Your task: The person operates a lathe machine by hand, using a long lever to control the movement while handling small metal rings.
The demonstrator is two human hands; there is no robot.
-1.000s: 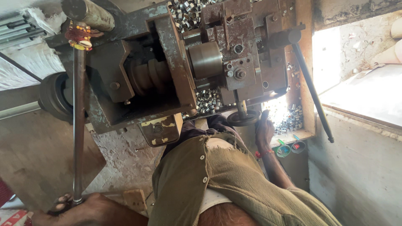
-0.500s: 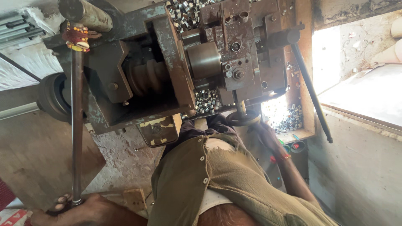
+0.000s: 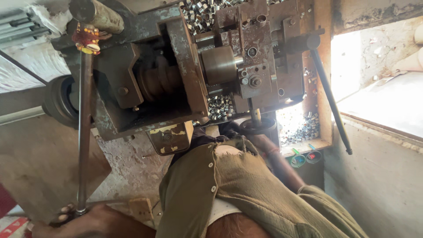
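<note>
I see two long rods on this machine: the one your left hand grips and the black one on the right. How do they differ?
The grey steel lever rod stands nearly upright, held at its lower end by the left hand; the black rod slants down to the right with nobody touching it. The grey rod carries a red and yellow ornament at its top; the black rod is bare. Both are long, thin and joined to the machine at the top.

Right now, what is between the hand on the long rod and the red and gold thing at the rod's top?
In the head view, only the bare rod runs from the left hand to the red and gold ornament.
</note>
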